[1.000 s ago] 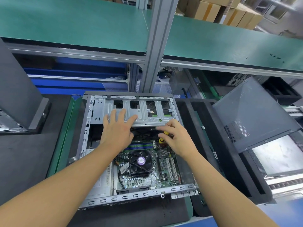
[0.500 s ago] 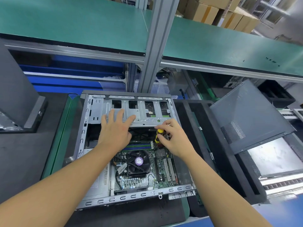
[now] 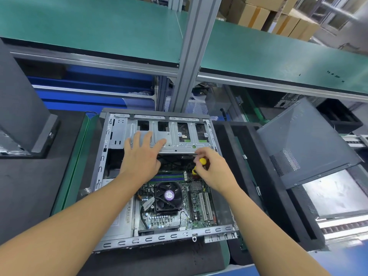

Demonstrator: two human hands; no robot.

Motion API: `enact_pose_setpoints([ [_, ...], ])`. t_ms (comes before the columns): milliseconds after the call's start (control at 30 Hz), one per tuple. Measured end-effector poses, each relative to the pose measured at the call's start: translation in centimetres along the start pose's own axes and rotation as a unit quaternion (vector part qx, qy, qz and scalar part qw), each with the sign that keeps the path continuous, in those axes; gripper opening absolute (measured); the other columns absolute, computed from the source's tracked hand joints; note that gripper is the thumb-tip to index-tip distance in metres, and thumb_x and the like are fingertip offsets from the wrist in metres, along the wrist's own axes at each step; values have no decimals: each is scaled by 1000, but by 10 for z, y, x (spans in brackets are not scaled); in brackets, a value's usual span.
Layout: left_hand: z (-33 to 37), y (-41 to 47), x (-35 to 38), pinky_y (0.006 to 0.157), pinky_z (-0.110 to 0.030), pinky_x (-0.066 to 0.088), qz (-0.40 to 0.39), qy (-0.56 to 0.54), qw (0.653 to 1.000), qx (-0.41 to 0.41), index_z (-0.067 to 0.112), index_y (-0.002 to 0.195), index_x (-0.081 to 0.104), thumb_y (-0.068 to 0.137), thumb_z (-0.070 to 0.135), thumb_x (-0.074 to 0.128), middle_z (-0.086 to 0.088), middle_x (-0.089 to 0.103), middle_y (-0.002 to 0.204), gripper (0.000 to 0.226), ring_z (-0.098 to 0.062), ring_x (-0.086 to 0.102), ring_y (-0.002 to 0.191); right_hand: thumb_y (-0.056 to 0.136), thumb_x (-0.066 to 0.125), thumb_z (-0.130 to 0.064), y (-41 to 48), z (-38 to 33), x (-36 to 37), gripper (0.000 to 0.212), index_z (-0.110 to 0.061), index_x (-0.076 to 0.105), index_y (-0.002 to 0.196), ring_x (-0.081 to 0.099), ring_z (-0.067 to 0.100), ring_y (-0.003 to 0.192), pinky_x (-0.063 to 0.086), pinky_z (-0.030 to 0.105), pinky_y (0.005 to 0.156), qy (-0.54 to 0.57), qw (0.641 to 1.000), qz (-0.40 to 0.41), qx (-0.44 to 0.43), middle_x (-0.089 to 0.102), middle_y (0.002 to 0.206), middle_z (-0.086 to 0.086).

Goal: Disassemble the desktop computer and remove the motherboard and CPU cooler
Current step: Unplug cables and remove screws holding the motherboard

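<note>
Computer case [image 3: 159, 239]: lay open on its side on a black foam mat [image 3: 29, 186], in the middle of the bench.
Motherboard [image 3: 163, 221]: sat inside the case, in its near right part, green with white slots on its right side.
CPU cooler [image 3: 168, 197]: a black fan with a purple centre label, mounted on the motherboard, just near of the row of memory sticks [image 3: 169, 176].
Drive cage [image 3: 173, 140]: bare metal, spanning the far part of the case.
Left hand [image 3: 139, 158]: lay flat on the near edge of the drive cage, fingers straight and spread, thumb pointing right.
Right hand [image 3: 213, 172]: hovered over the far right part of the motherboard, fingers curled round a screwdriver [image 3: 202, 161].
Screwdriver: yellow handle showing between the fingers; where its tip sat could not be told.
Side panel [image 3: 306, 144]: dark grey, leaning tilted on the right, well apart from the case.
Green shelf [image 3: 99, 26]: ran across the far side, carried by a grey metal post [image 3: 191, 56].
Cardboard boxes [image 3: 258, 12]: stacked beyond the shelf, far right.
</note>
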State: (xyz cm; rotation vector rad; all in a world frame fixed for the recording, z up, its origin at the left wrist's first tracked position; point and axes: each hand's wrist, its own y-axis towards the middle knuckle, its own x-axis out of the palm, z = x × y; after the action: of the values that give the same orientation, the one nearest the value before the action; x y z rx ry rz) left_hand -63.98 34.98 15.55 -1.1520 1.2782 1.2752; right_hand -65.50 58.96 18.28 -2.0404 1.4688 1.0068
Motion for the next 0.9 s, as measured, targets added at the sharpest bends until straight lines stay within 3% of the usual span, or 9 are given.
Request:
enact_pose_setpoints([
  [167, 0, 0, 1, 111, -55, 22, 1, 1, 1000, -1, 42, 145, 25, 87, 39, 53, -8, 24, 155, 64, -38, 18, 140, 88, 55, -8, 1, 0, 1, 25, -27, 56, 105, 53, 8, 92, 48, 26, 78, -35, 999, -8, -21, 54, 104, -12],
  [300, 0, 0, 2, 111, -56, 22, -1, 2, 1000, -1, 42, 145, 25, 88, 39, 52, -8, 23, 156, 63, -39, 18, 141, 90, 53, -7, 0, 0, 2, 25, -20, 65, 107, 52, 12, 94, 49, 30, 80, -63, 997, -9, -52, 54, 107, -10],
  [400, 0, 0, 2, 111, -55, 22, -1, 5, 1000, -2, 42, 144, 25, 88, 40, 53, -8, 24, 156, 63, -39, 18, 141, 93, 54, -10, 0, -1, 1, 29, -21, 69, 115, 52, 13, 99, 47, 30, 88, -70, 996, -5, -57, 56, 105, -8],
  [467, -1, 0, 2, 111, -55, 23, 2, 8, 1000, -2, 42, 144, 26, 87, 40, 53, -8, 25, 155, 63, -38, 20, 140, 95, 54, -13, -1, -1, 1, 27, -23, 69, 115, 54, 8, 87, 50, 33, 82, -49, 997, -16, -51, 54, 106, -11],
  [600, 0, 0, 2, 109, -55, 24, 5, 13, 1000, -1, 41, 143, 28, 86, 41, 55, -8, 27, 154, 64, -38, 22, 139, 96, 63, -29, -1, -2, 1, 12, -22, 72, 101, 53, 5, 84, 50, 28, 80, -41, 998, -6, -54, 50, 105, -12],
  [667, 0, 1, 3, 109, -55, 24, 7, 12, 1000, -1, 41, 143, 29, 85, 40, 56, -8, 28, 153, 64, -38, 22, 138, 95, 65, -26, -1, -1, 1, 12, -18, 73, 99, 53, 8, 86, 48, 27, 80, -41, 997, 8, -62, 51, 103, -8],
  [733, 0, 1, 3, 110, -55, 24, 5, 11, 1000, 0, 41, 143, 28, 86, 41, 55, -8, 27, 154, 64, -38, 21, 139, 95, 65, -21, -2, -1, 1, 16, -18, 72, 109, 51, 7, 84, 47, 25, 80, -47, 996, 18, -70, 53, 102, -7],
  [833, 0, 1, 3, 110, -54, 23, 1, 12, 1000, -2, 42, 144, 25, 87, 42, 54, -8, 25, 154, 64, -38, 19, 140, 95, 60, -15, -2, 0, 1, 37, -24, 59, 131, 50, -1, 80, 46, 21, 80, -23, 999, 7, -39, 58, 105, -13],
  [900, 0, 1, 3, 110, -54, 23, 2, 12, 1000, -3, 42, 144, 25, 87, 41, 54, -7, 25, 154, 64, -38, 19, 140, 92, 57, -14, -1, 0, 1, 36, -28, 57, 126, 52, -2, 77, 44, 18, 76, -8, 1000, -5, -2, 59, 105, -18],
])
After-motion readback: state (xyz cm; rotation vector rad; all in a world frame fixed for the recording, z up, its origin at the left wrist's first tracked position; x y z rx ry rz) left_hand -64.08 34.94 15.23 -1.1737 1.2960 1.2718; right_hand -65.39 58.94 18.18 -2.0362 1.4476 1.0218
